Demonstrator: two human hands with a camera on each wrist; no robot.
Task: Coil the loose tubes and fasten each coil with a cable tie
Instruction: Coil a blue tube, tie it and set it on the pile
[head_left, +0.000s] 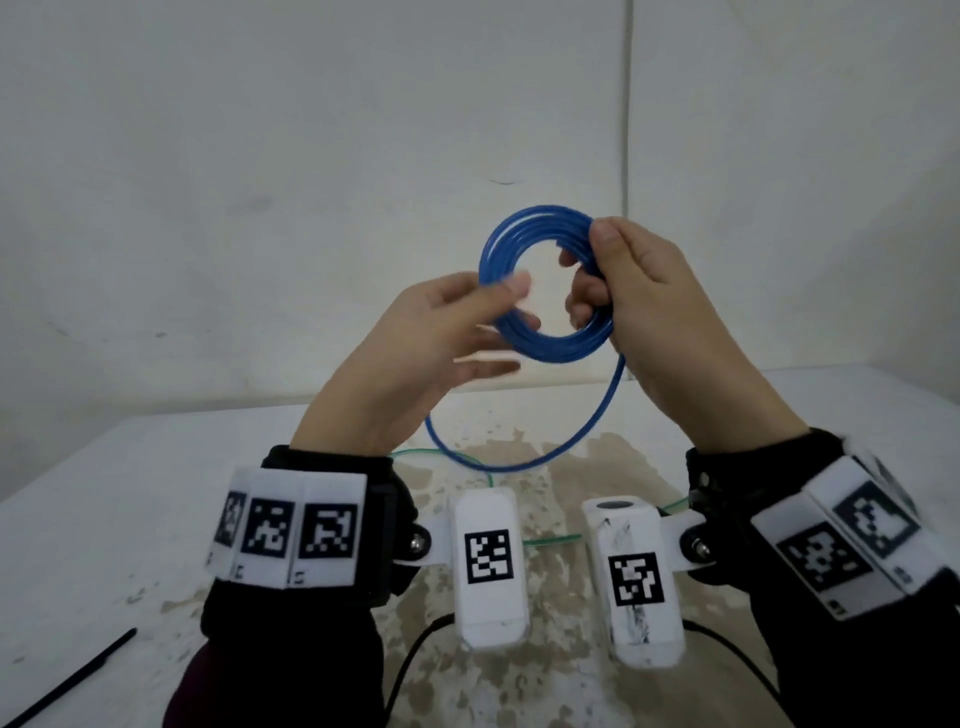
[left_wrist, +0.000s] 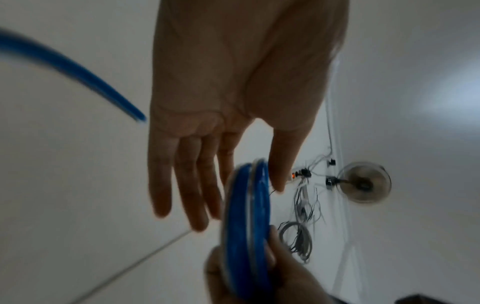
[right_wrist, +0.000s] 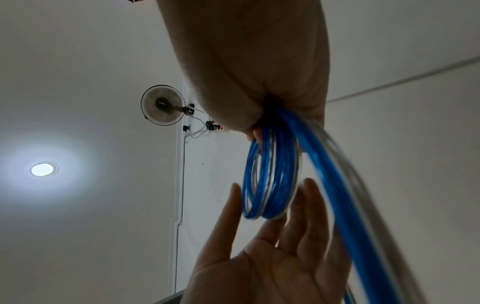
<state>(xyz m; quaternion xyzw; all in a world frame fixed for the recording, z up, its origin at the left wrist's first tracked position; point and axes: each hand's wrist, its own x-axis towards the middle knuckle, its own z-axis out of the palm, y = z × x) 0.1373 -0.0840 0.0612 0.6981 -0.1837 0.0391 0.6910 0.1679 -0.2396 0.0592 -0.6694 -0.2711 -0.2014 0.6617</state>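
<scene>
**Blue coil held up over the table, tail hanging loose**

The blue tube is seen wound into several turns and raised in the air above the table, against a pale wall. The coil's right side is gripped by the right hand: the thumb is laid over the turns from the near side and the fingers are curled through the ring. In the right wrist view the turns are seen bunched in that fist.

The left hand is held at the coil's left edge with fingers straight and spread. The coil's rim is seen between thumb and fingers in the left wrist view; nothing is clasped. Whether the fingertips touch the tube cannot be told, owing to blur.

One loose length of the same tube is seen dropping from below the right hand and sweeping in a wide arc down to the table top.

A thin green tube is noted lying on the stained table surface behind the wrists. A black cable tie is noted flat at the near left, well apart from both hands.
</scene>
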